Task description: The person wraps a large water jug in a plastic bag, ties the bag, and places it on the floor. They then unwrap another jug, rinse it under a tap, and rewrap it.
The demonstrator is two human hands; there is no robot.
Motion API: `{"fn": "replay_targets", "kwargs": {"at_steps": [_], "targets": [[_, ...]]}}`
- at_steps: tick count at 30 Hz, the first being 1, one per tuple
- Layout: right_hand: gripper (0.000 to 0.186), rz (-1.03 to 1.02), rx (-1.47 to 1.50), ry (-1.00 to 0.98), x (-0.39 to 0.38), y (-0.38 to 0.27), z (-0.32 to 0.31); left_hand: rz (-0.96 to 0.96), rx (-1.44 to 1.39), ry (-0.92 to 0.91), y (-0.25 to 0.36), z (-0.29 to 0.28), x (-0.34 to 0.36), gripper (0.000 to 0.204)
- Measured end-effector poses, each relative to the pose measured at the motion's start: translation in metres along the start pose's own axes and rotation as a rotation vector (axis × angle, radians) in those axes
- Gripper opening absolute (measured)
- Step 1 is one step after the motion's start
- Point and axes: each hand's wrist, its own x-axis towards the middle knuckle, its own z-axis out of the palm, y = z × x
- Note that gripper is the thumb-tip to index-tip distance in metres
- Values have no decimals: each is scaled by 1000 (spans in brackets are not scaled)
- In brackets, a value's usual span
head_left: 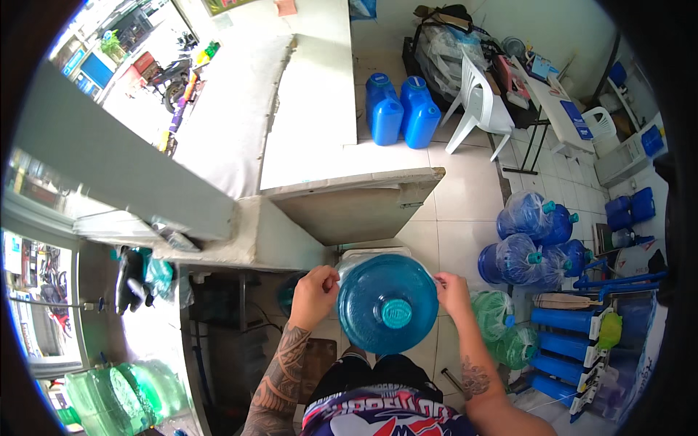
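A large round blue water jug (pixel 362 304) stands right in front of me, seen from above, with a teal cap (pixel 396 313) on its neck. My left hand (pixel 315 296) is at the jug's left side, thumb and fingers pinched together close to its edge. On the opposite side my right hand (pixel 453 292) has its fingers closed near the jug's rim. Something pale and see-through shows along the jug's upper left edge, but what the fingertips hold is too small to make out. Whatever supports the jug is mostly hidden beneath it.
Several plastic-wrapped blue jugs (pixel 518 256) stand on the floor to the right, with green-tinted jugs (pixel 502 320) nearer me. A blue rack (pixel 563 341) is beyond them. Ahead is a low wooden gate (pixel 349 211); past it, two blue containers (pixel 384 112) and a white chair (pixel 480 105).
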Motion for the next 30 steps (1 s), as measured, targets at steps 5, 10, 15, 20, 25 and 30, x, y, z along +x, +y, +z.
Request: {"fn": "replay_targets", "kwargs": {"at_steps": [5,10,15,20,25,30], "targets": [[23,-99,-101,108,-47,-33,-39,-83,252,-456,-31,4,-57,23],[30,-41,-177,-312,-95,-30,-45,35,351,-988,-105,93,-147,45],[36,-114,-244,-558,-141,1,8,175,1078,-801,-167,183,-159,57],[37,-161,-159,-713,-162,6,64,242,1241,-951,-184,203,-154,58],[38,-197,-263,-813,-159,5,87,540,1441,-818,-201,186,-160,62],[33,-237,-159,-751,-156,14,101,481,1137,-869,-216,176,-170,66]]}}
